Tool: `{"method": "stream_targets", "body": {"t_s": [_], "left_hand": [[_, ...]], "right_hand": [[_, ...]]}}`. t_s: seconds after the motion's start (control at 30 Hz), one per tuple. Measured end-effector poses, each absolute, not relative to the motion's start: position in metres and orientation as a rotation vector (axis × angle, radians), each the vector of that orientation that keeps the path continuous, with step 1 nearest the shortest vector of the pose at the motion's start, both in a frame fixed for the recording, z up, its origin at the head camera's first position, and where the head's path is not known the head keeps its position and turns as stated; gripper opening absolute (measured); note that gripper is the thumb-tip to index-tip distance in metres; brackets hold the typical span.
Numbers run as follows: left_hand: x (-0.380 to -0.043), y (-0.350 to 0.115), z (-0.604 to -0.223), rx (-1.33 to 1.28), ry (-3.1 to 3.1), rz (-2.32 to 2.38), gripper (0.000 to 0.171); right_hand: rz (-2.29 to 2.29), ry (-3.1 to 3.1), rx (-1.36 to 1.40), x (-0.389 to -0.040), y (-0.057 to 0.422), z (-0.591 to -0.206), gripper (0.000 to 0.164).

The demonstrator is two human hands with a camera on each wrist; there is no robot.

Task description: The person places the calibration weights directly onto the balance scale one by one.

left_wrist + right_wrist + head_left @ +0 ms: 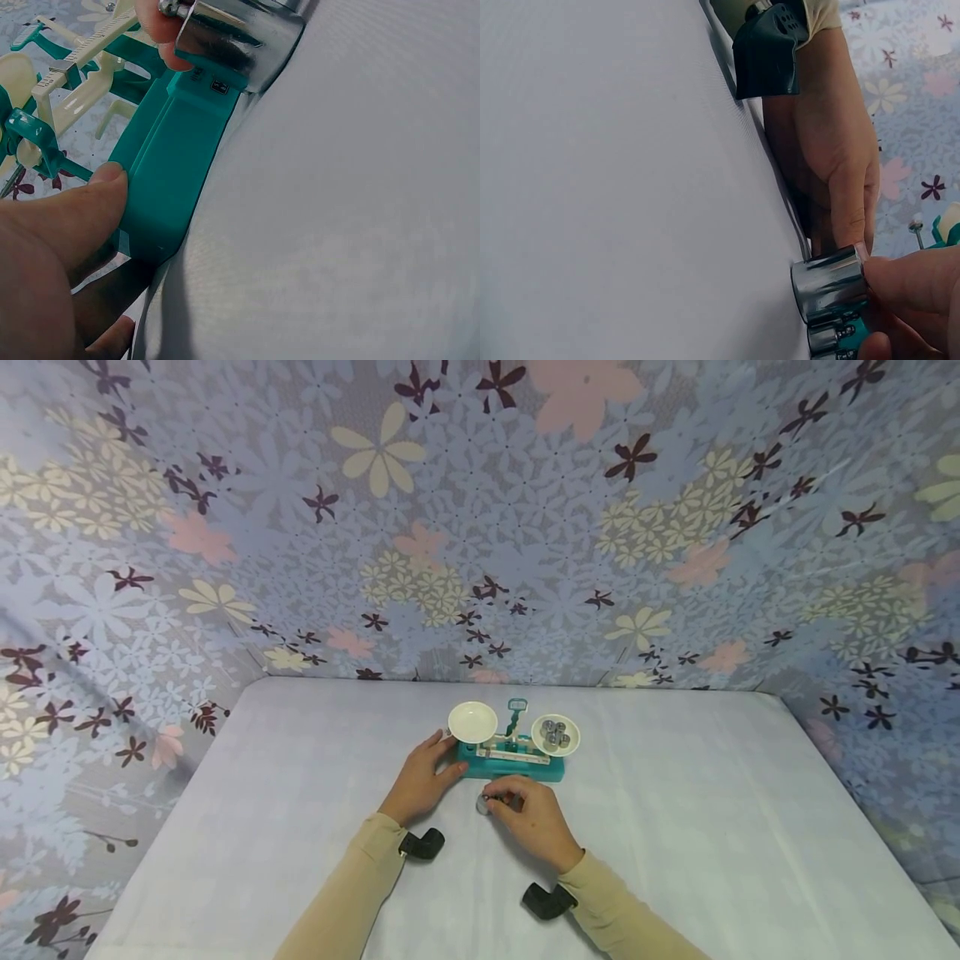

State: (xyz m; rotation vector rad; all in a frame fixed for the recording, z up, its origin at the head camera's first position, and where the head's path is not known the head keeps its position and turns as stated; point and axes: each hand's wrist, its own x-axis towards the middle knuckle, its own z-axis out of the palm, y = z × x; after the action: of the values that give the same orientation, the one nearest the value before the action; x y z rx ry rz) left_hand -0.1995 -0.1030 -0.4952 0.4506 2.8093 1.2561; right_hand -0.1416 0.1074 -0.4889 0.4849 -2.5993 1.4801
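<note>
A teal balance scale (510, 767) stands on the table, a cream pan at either side. My left hand (424, 779) holds the left end of its base, the thumb along the front edge in the left wrist view. In front of the scale, my right hand (534, 822) pinches a shiny cylindrical weight (829, 285) near its knob. Smaller weights (826, 339) sit beside it, partly hidden by the fingers. The left pan (472, 723) is bare. Several metal weights (555, 733) lie in the right pan.
A pale cloth covers the table (712, 827). Flower-patterned fabric (480, 527) rises behind it and along both sides. Each wrist carries a black camera mount (550, 901).
</note>
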Motion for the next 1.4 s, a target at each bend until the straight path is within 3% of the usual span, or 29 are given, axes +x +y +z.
{"method": "stream_targets", "body": {"t_s": [1.4], "left_hand": [[-0.2004, -0.1026, -0.4961, 0.44, 2.819, 1.244, 0.058]], "right_hand": [[1.442, -2.602, 0.497, -0.1383, 0.1055, -0.4827, 0.009]]}}
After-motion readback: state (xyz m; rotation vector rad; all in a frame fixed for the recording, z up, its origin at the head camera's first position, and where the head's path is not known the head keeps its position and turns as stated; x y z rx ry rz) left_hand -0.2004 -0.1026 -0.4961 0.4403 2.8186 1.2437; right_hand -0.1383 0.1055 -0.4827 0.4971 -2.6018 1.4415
